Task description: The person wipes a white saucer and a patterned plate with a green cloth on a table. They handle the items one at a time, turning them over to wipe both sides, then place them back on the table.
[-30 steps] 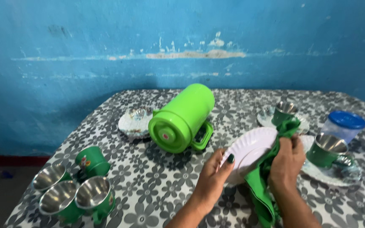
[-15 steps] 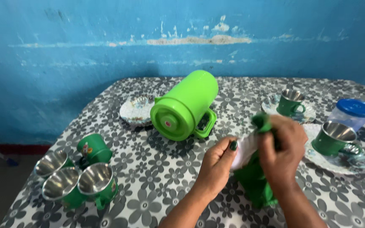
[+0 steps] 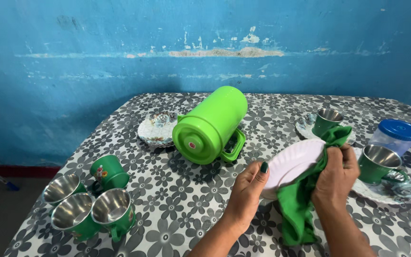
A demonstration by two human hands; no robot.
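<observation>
Blue wall backs the floral tabletop [image 3: 186, 200], whose near-left corner and front centre lie open. My left hand [image 3: 246, 192] grips the white plate [image 3: 291, 162] by its edge; my right hand [image 3: 337, 173] is closed on one green cloth [image 3: 297, 209] pressed against it. Counted: six green cups, one green jug [image 3: 210, 124] lying sideways, one blue-lidded jar [image 3: 395, 135]. Saucers beneath cups are partly hidden.
</observation>
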